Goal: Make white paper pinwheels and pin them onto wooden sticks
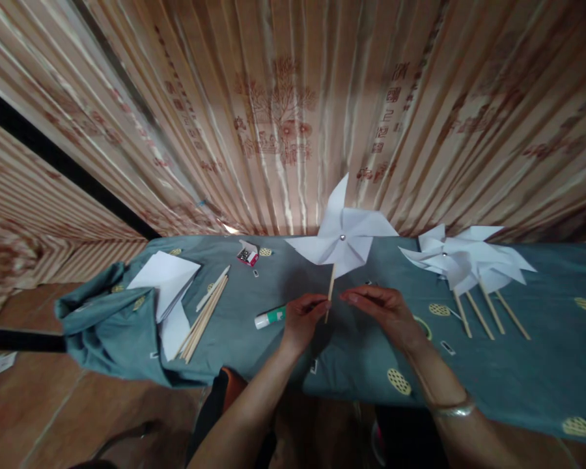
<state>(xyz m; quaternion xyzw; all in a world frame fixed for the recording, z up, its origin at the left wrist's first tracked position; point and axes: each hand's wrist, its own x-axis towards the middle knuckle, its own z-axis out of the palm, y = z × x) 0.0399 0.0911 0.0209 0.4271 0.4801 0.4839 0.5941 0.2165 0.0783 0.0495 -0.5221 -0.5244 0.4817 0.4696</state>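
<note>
A white paper pinwheel (354,244) stands upright on a thin wooden stick in front of me, a round silvery pin at its centre. My left hand (303,319) pinches the lower part of that stick between thumb and fingers. Just to the right of the stick, my right hand (381,309) has its fingers stretched towards it, apart from it, with nothing visible in them. A glue stick (269,317) with a green label lies beside my left hand, its right end hidden behind the hand. Several finished pinwheels (469,257) lie overlapping on the right.
A green cloth (517,365) with yellow patterns covers the table. On the left lie white paper sheets (163,280), several wooden sticks (205,322) and a white pencil-like item (212,290). A small open box of metal pins (248,254) sits near the back edge, before a pleated curtain (283,117).
</note>
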